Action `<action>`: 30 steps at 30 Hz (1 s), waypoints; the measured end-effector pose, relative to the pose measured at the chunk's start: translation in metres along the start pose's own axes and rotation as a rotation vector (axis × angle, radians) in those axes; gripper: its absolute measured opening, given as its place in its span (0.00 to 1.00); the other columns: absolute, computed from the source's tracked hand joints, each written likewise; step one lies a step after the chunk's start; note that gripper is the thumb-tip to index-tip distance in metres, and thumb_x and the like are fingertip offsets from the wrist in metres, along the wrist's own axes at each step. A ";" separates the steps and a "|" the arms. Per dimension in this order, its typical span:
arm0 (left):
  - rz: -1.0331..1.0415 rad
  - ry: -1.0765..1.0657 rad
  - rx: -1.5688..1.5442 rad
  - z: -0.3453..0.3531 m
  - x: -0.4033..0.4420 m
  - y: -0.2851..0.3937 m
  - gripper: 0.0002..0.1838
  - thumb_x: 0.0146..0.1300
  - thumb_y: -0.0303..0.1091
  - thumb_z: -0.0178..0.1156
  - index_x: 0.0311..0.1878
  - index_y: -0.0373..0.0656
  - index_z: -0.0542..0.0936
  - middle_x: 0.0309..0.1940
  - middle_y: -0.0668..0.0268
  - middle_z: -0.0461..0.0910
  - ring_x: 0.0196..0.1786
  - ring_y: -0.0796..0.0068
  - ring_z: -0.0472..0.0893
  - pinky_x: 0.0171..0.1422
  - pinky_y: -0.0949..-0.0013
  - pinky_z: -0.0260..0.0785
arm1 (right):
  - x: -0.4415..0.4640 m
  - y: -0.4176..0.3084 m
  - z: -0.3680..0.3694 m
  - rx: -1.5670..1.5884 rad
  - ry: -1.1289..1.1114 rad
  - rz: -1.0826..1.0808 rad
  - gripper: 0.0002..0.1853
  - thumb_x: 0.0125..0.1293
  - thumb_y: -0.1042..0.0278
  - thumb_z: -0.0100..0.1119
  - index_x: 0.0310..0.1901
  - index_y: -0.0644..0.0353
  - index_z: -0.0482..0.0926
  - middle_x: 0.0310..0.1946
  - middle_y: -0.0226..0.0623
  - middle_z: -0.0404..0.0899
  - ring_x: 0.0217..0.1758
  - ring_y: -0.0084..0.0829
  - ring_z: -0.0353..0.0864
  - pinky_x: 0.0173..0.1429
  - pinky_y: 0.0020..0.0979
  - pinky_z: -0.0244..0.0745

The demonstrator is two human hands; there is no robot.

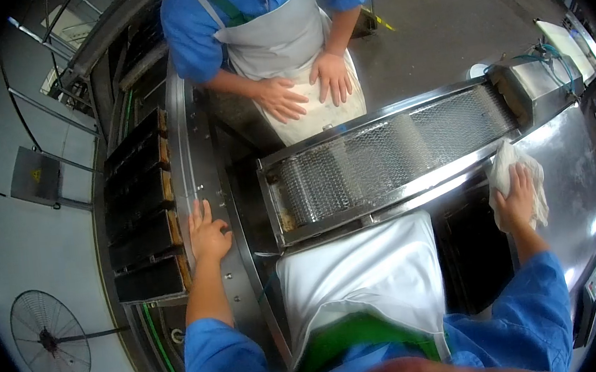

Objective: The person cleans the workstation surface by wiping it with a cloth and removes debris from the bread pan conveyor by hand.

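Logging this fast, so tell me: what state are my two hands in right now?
Left hand: open, nothing held, at the metal frame.
Right hand: laid over a white cloth; whether its grip is closed can't be told.

Cloth point(505, 157) under right hand point(517, 201)

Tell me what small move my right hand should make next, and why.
I'd probably slide the cloth a little along the steel top: your right hand already lies over it at that top's edge, while your left hand is at the metal rail with no cloth.
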State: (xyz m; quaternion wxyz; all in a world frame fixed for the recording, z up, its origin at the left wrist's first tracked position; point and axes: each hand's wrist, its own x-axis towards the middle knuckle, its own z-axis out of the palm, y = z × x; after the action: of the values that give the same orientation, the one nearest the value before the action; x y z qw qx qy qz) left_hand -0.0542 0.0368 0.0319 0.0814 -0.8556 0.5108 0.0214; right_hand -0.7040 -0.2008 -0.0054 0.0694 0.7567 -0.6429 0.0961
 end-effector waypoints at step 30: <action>0.062 0.102 -0.035 0.009 -0.001 -0.006 0.11 0.46 0.39 0.73 0.35 0.53 0.88 0.75 0.54 0.60 0.81 0.54 0.47 0.82 0.50 0.42 | 0.000 -0.006 -0.006 0.018 -0.003 -0.006 0.39 0.56 0.63 0.67 0.69 0.58 0.64 0.72 0.46 0.61 0.77 0.53 0.54 0.78 0.48 0.50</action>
State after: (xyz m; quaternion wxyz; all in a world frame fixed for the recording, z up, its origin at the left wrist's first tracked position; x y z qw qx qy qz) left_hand -0.0486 0.0421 0.0240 0.0393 -0.8406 0.5401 -0.0107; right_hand -0.6986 -0.1986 0.0007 0.0619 0.7595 -0.6397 0.1007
